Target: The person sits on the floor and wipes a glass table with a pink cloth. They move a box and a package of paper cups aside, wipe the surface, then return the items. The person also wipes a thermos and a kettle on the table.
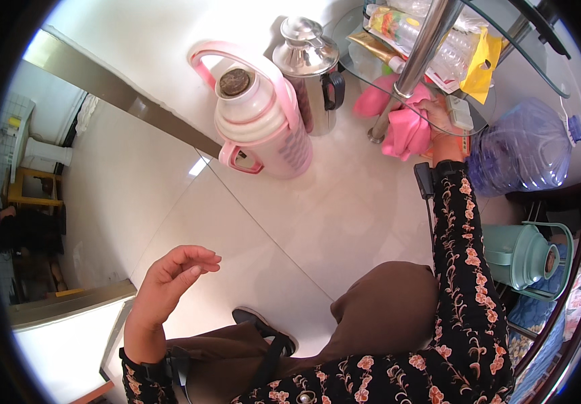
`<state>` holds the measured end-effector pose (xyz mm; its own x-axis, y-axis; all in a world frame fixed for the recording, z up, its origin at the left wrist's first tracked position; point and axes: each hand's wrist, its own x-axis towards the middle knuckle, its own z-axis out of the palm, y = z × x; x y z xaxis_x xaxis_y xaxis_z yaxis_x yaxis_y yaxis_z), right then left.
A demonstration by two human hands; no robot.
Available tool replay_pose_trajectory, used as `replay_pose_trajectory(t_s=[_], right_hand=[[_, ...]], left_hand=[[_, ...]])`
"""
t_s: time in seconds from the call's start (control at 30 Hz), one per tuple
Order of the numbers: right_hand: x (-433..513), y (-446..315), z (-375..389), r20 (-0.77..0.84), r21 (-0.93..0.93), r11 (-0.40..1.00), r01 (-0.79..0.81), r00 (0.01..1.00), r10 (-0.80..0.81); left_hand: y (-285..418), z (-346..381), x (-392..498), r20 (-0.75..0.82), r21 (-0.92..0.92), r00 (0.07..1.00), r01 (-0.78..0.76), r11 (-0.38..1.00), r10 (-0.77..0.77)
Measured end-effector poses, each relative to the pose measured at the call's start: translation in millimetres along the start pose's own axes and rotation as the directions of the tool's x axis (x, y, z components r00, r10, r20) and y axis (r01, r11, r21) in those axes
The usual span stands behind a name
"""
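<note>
My right hand (438,117) reaches in under the edge of a glass shelf (477,132) and grips a bunched pink cloth or rubbery item (405,132). Part of that hand is seen through the glass. Beside the pink item, left of the metal shelf leg (382,126), lies another pink piece (371,98). My left hand (181,275) is raised over the floor at the lower left, fingers loosely bent and apart from the thumb, holding nothing. A pink and white thermos flask (262,121) with a cork stopper stands on the tiles, next to a steel jug (320,76) with a black handle.
Plastic packaging (452,55), a yellow packet (482,68) and a gold tube (376,48) lie around the glass shelving. A big clear bluish water bottle (522,146) and a green thermos flask (517,255) are at the right. A metal door track (133,101) crosses the upper left.
</note>
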<state>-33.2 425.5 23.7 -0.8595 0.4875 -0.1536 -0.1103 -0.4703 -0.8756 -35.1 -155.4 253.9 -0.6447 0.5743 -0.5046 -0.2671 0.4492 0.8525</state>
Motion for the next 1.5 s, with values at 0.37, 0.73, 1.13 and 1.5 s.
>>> replay_pose_trajectory(t_s=[0.37,0.73,1.13,1.5], right_hand=[[-101,41,-24,-0.026,0.026,0.997,-0.078,0.997,0.079],[-210,-14,18,0.084,-0.015,0.98,-0.201,0.976,0.201],[-264,-145,149,0.418,-0.647,0.753,-0.118,0.771,0.48],[-266,-146,300,0.606,-0.779,0.516,0.356,0.638,0.475]], left_hand=[[9,4,10,0.061,0.028,0.998,-0.025,0.999,0.024],[19,18,35,0.227,0.045,0.967,-0.131,0.99,0.118],[16,34,64,0.418,0.084,0.894,-0.213,0.973,0.16],[20,63,53,0.379,-0.155,0.766,-0.501,0.851,0.519]])
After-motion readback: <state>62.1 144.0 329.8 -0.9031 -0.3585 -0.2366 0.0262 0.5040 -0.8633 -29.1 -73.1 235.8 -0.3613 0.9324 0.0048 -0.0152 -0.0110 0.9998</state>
